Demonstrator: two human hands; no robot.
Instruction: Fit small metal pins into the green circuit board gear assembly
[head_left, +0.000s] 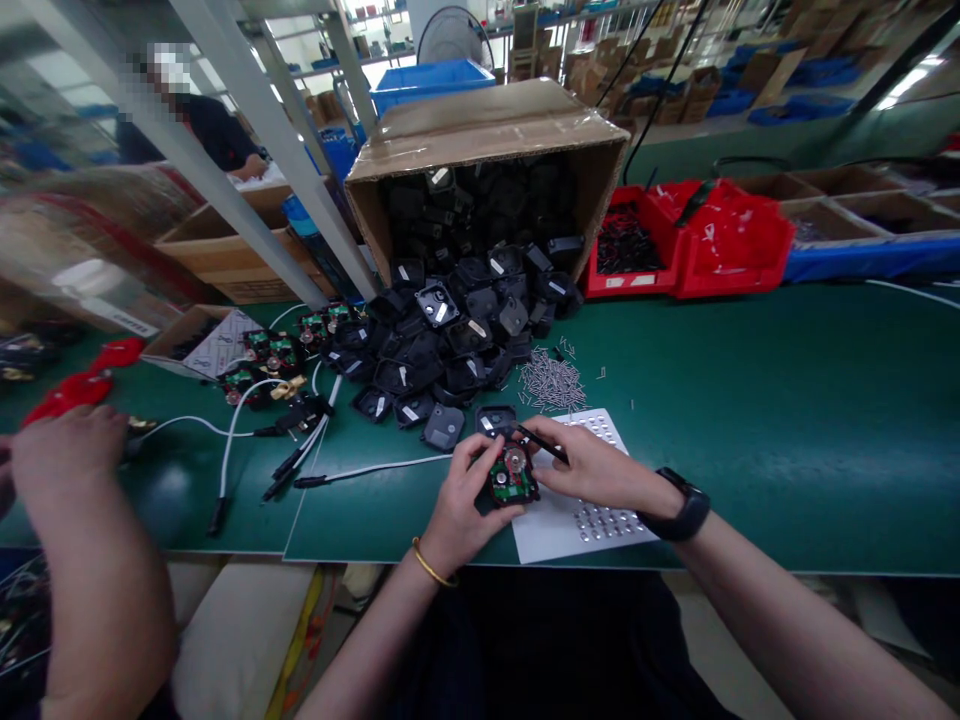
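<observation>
My left hand (459, 500) is closed around a small black housing with a green circuit board (512, 478) inside it, held just above the table's front edge. My right hand (592, 462) pinches thin black tweezers (538, 441) whose tip points at the top of that board. A watch sits on my right wrist, a gold bangle on my left. Under my right hand lies a white sheet (577, 515) with rows of small round metal pieces. A loose grey-black housing (444, 427) lies just beyond my left hand.
A tipped cardboard box (480, 130) spills several black housings (450, 340) onto the green mat (787, 420). Small metal pins (551, 380) lie beside them. Red bins (686, 240) stand at the right. White cables (300, 450) and finished boards (274, 355) lie left, near another person's hand (64, 455).
</observation>
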